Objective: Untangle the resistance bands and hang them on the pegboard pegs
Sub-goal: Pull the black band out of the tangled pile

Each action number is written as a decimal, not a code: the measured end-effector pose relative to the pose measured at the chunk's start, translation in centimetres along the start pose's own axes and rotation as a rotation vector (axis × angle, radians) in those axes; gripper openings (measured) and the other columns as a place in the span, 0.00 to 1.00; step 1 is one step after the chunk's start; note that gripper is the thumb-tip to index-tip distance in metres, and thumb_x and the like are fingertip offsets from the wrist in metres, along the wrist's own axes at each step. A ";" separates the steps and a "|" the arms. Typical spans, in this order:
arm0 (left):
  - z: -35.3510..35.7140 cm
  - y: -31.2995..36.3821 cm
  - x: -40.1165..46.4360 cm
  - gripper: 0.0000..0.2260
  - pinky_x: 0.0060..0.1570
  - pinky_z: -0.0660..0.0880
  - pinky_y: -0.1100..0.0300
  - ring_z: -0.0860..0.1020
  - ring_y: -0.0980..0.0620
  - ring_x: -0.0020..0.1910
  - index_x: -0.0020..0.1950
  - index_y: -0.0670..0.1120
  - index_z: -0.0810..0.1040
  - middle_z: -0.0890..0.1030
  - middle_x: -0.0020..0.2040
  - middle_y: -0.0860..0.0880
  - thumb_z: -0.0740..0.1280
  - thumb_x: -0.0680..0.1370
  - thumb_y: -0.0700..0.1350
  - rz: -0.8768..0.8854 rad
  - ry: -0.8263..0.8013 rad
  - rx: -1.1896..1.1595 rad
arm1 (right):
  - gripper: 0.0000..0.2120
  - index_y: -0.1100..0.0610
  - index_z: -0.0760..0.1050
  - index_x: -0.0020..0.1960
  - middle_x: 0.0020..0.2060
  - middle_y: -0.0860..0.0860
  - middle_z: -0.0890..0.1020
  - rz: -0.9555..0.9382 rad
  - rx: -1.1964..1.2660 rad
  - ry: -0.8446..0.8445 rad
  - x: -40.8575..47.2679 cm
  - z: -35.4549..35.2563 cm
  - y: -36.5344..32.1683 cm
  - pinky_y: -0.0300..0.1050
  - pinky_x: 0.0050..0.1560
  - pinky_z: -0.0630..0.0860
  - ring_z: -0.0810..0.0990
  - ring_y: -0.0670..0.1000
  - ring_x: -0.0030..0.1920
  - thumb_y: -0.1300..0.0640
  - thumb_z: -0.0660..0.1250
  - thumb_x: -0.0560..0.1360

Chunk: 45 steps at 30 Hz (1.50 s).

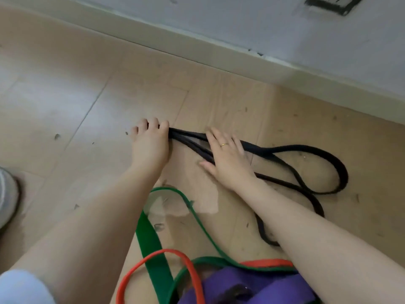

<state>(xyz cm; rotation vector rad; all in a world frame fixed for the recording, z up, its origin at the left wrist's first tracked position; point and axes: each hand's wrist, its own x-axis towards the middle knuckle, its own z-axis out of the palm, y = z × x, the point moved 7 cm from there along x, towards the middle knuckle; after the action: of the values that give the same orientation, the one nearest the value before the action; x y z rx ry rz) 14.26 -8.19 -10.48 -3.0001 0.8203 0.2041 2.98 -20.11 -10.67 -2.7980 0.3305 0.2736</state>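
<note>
One long black flat rubber resistance band [306, 150], looped loosely on the wooden floor [65, 95] near the skirting board [197, 51]; left hand [151, 143] pinches its bunched end with curled fingers, right hand [225, 156] presses it flat, fingers straight. Near edge: one green band [151, 238], one red band [188, 266], one purple band [252, 284], overlapping. Four bands counted; apparently none hung, no pegboard in view.
</note>
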 end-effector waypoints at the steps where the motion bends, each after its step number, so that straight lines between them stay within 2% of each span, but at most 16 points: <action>1: 0.1 0.4 0.0 0.16 0.63 0.60 0.46 0.62 0.38 0.67 0.65 0.41 0.66 0.69 0.65 0.40 0.57 0.77 0.37 -0.012 0.022 -0.023 | 0.33 0.56 0.47 0.76 0.77 0.51 0.50 -0.020 -0.007 0.021 -1.1 -0.5 0.2 0.48 0.73 0.37 0.47 0.51 0.76 0.42 0.53 0.78; 5: -0.7 3.8 -1.0 0.30 0.73 0.44 0.48 0.45 0.41 0.75 0.76 0.45 0.44 0.48 0.77 0.41 0.53 0.77 0.34 0.035 -0.011 -0.082 | 0.21 0.58 0.65 0.71 0.72 0.55 0.65 0.062 0.019 0.173 -6.2 -3.1 4.3 0.50 0.73 0.46 0.61 0.55 0.73 0.52 0.58 0.79; 7: -1.3 7.3 -2.6 0.33 0.72 0.40 0.50 0.42 0.44 0.76 0.76 0.47 0.42 0.43 0.77 0.44 0.55 0.76 0.33 0.213 -0.045 -0.124 | 0.17 0.58 0.71 0.66 0.68 0.56 0.70 0.195 0.054 0.207 -8.8 -3.9 8.3 0.53 0.73 0.53 0.65 0.56 0.70 0.57 0.59 0.79; 11: -0.9 13.8 -6.1 0.31 0.72 0.42 0.53 0.47 0.47 0.76 0.76 0.48 0.52 0.51 0.77 0.47 0.59 0.76 0.37 0.545 -0.152 -0.149 | 0.18 0.56 0.68 0.68 0.71 0.56 0.64 0.579 0.154 0.284 -13.4 -4.5 16.5 0.58 0.71 0.60 0.61 0.59 0.71 0.57 0.57 0.79; 14: 0.4 17.4 -7.5 0.30 0.73 0.44 0.52 0.50 0.48 0.75 0.75 0.51 0.52 0.55 0.76 0.49 0.59 0.76 0.37 0.646 -0.221 -0.121 | 0.24 0.56 0.58 0.72 0.72 0.58 0.61 0.970 0.445 0.362 -15.6 -3.4 21.2 0.61 0.66 0.67 0.65 0.61 0.68 0.53 0.60 0.79; 16: 1.1 18.8 -7.9 0.32 0.73 0.42 0.48 0.52 0.47 0.75 0.75 0.51 0.51 0.56 0.76 0.49 0.59 0.75 0.35 0.682 -0.238 -0.077 | 0.27 0.59 0.57 0.72 0.70 0.59 0.63 1.080 0.551 0.342 -15.5 -2.2 22.8 0.60 0.64 0.70 0.68 0.61 0.66 0.52 0.61 0.78; 21: 1.0 18.8 -8.7 0.31 0.71 0.44 0.42 0.61 0.47 0.71 0.74 0.47 0.59 0.63 0.72 0.48 0.61 0.72 0.34 0.842 -0.180 -0.018 | 0.15 0.61 0.68 0.64 0.60 0.59 0.74 0.976 0.478 0.366 -14.0 -3.1 25.4 0.55 0.57 0.75 0.76 0.60 0.57 0.64 0.60 0.77; 24: 1.0 17.8 -8.6 0.28 0.65 0.60 0.40 0.77 0.44 0.57 0.64 0.45 0.73 0.77 0.60 0.44 0.71 0.65 0.33 0.911 -0.032 0.024 | 0.15 0.61 0.69 0.64 0.60 0.59 0.75 0.949 0.498 0.461 -13.7 -5.3 27.6 0.52 0.57 0.73 0.75 0.60 0.59 0.60 0.60 0.78; 26: 1.3 17.4 -8.0 0.25 0.63 0.62 0.45 0.79 0.42 0.55 0.62 0.45 0.75 0.80 0.56 0.44 0.74 0.65 0.35 0.843 -0.027 -0.001 | 0.22 0.61 0.65 0.68 0.65 0.59 0.70 0.941 0.426 0.454 -14.4 -6.2 27.2 0.54 0.61 0.72 0.72 0.60 0.62 0.55 0.63 0.77; 29: 0.9 17.7 -7.6 0.17 0.60 0.70 0.47 0.80 0.40 0.50 0.55 0.43 0.79 0.81 0.49 0.42 0.75 0.67 0.38 0.738 -0.014 -0.028 | 0.19 0.58 0.71 0.62 0.60 0.57 0.73 0.538 0.169 0.323 -15.1 -6.3 21.2 0.52 0.56 0.72 0.73 0.58 0.58 0.48 0.59 0.77; 32: 0.4 18.1 -7.2 0.09 0.60 0.70 0.50 0.78 0.40 0.52 0.54 0.41 0.78 0.80 0.51 0.42 0.66 0.76 0.42 0.618 -0.056 -0.094 | 0.27 0.54 0.79 0.48 0.53 0.51 0.77 0.061 0.090 -0.064 -16.7 -2.6 13.4 0.51 0.55 0.71 0.75 0.54 0.55 0.35 0.52 0.71; 34: 0.3 18.1 -6.6 0.11 0.62 0.65 0.52 0.74 0.42 0.57 0.59 0.43 0.75 0.77 0.55 0.44 0.58 0.80 0.44 0.515 -0.077 -0.131 | 0.30 0.53 0.78 0.46 0.50 0.50 0.79 -0.081 -0.052 -0.226 -17.7 -0.3 11.7 0.51 0.56 0.71 0.76 0.52 0.53 0.31 0.52 0.67; 36: 0.0 18.1 -5.9 0.12 0.61 0.64 0.53 0.73 0.43 0.58 0.61 0.43 0.74 0.77 0.56 0.44 0.56 0.81 0.44 0.444 -0.032 -0.165 | 0.23 0.52 0.77 0.40 0.40 0.48 0.79 -0.184 -0.150 -0.235 -17.9 0.2 11.1 0.47 0.51 0.76 0.78 0.50 0.42 0.33 0.62 0.64; 39: -0.5 18.3 -5.0 0.12 0.56 0.66 0.54 0.73 0.43 0.57 0.60 0.44 0.74 0.76 0.57 0.45 0.58 0.80 0.44 0.384 -0.007 -0.228 | 0.16 0.54 0.75 0.34 0.30 0.48 0.78 -0.122 -0.204 -0.129 -17.2 -1.4 13.6 0.43 0.42 0.78 0.78 0.50 0.33 0.47 0.79 0.59; 43: -0.4 18.4 -4.0 0.12 0.45 0.66 0.56 0.73 0.43 0.53 0.61 0.42 0.74 0.76 0.56 0.44 0.60 0.79 0.41 0.328 -0.013 -0.270 | 0.13 0.55 0.72 0.57 0.54 0.51 0.78 0.240 -0.103 -0.061 -16.6 -4.3 18.7 0.46 0.58 0.71 0.74 0.52 0.57 0.56 0.67 0.74; 45: 0.0 18.1 -3.8 0.15 0.48 0.68 0.56 0.73 0.44 0.56 0.65 0.42 0.71 0.74 0.60 0.44 0.60 0.78 0.37 0.306 -0.038 -0.321 | 0.16 0.53 0.69 0.61 0.60 0.50 0.75 0.321 -0.035 -0.082 -16.3 -4.2 19.1 0.48 0.66 0.65 0.68 0.51 0.63 0.54 0.65 0.75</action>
<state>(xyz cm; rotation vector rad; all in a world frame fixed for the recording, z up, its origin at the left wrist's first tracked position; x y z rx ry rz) 1.80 -21.88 -9.74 -3.1230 1.3616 0.4366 -16.79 -36.00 -8.50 -2.7491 0.7629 0.4679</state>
